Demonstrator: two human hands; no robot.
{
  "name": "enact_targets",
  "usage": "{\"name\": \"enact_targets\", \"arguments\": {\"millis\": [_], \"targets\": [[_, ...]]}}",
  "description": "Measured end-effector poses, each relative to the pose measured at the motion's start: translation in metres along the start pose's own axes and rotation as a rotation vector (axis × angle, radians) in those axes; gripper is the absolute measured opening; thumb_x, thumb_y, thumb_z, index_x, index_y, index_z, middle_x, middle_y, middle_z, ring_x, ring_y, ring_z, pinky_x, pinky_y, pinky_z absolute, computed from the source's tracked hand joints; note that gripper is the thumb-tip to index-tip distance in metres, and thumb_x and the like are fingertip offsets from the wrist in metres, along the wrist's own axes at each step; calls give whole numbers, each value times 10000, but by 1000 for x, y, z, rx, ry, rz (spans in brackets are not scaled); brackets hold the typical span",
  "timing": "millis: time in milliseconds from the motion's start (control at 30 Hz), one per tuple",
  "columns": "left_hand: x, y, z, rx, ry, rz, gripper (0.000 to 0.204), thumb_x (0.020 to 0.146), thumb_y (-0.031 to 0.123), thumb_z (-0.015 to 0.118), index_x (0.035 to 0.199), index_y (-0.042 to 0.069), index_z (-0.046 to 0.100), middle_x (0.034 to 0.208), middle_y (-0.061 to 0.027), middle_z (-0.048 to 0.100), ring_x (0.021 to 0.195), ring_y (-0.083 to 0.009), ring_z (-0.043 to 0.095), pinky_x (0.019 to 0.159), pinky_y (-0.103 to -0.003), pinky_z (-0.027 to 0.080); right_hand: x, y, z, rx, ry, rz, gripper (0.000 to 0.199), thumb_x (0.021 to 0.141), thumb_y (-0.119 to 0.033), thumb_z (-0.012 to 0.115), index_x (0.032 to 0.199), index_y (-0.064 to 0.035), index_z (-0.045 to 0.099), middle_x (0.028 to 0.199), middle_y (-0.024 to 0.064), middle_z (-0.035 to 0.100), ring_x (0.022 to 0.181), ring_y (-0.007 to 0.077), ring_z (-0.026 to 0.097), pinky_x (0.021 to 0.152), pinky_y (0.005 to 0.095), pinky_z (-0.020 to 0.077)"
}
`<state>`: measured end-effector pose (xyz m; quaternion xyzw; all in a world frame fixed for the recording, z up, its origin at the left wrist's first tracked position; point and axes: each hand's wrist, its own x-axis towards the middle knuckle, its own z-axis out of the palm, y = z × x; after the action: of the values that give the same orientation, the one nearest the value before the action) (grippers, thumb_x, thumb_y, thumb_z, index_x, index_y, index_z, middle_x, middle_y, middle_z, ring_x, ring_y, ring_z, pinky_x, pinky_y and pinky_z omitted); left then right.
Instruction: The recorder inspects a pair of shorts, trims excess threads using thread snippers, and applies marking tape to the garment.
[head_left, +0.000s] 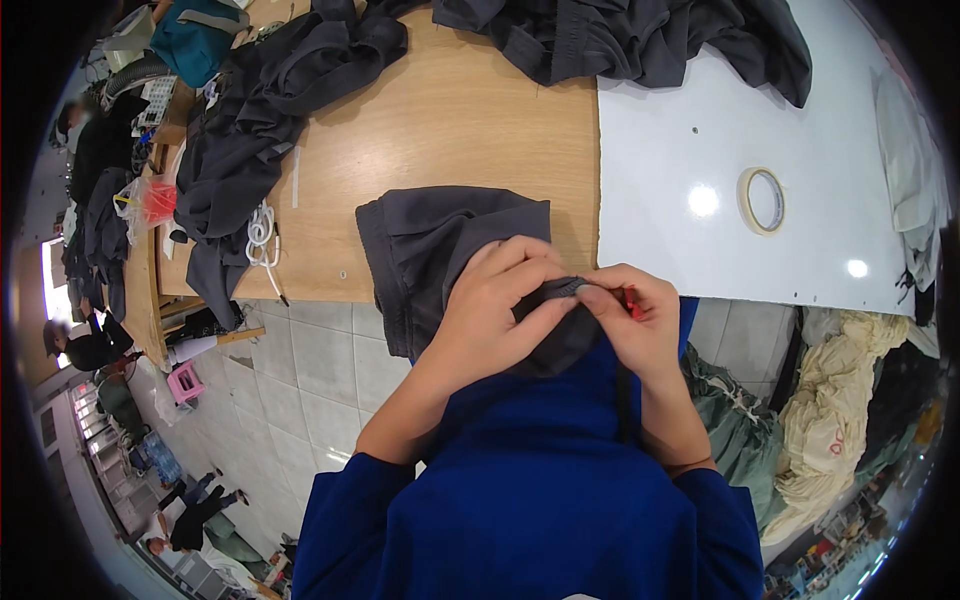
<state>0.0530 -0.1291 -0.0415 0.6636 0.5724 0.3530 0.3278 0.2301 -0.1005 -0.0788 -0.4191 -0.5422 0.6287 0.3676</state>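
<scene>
Okay, both hands are on one dark grey garment (455,225). It lies at the near edge of the wooden tabletop (400,140), part on the wood, part hanging over toward the blue shirt (540,490). Gathered band on its left side.

Left hand (505,305): thumb and forefinger pinching a folded bit of the cloth, other fingers bent over the garment, close together. Right hand (635,315): thumb and forefinger pinching the same fold, tips just beside the left ones, remaining fingers curled in. Small red item (633,303) tucked in the right hand; mostly hidden, can't tell what it is.

Containers: translucent plastic bag (155,202) at far left, something red inside, details too small. Cream sack (835,425) at lower right, bulging; contents not visible. Dark green sack (735,425) just left of it, cinched-looking, contents hidden too.

Also: masking tape roll (746,203) flat on the white tabletop (660,170), right of the wood. Dark grey garment pile (235,165) on the left, white cord (262,238) beside it. More dark grey cloth (640,45) along the far side, spanning both surfaces.
</scene>
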Motion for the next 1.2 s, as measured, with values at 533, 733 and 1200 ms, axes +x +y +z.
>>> {"name": "enact_targets", "arguments": {"millis": [533,733,1200], "targets": [[-18,-17,20,-468,-151,-264,218,833,166,628,985,11,607,795,-96,588,753,-193,541,676,-282,428,27,-9,-26,673,-80,461,204,934,-255,509,870,-69,561,801,131,669,520,85,555,400,170,324],[-20,-18,19,-495,-127,-323,236,846,164,616,1016,0,618,817,-92,602,762,-174,543,687,-272,430,9,-8,-31,467,65,244,392,990,-295,348,1325,-97,299,801,38,473,509,44,323,468,179,265],[-17,-23,0,-510,-311,-107,196,865,122,576,1008,-2,626,861,-64,633,784,-164,510,717,-284,411,-16,-26,-38,118,-246,151,239,807,-3,652,1042,18,617,929,63,643,873,90,602,772,208,472]]}}
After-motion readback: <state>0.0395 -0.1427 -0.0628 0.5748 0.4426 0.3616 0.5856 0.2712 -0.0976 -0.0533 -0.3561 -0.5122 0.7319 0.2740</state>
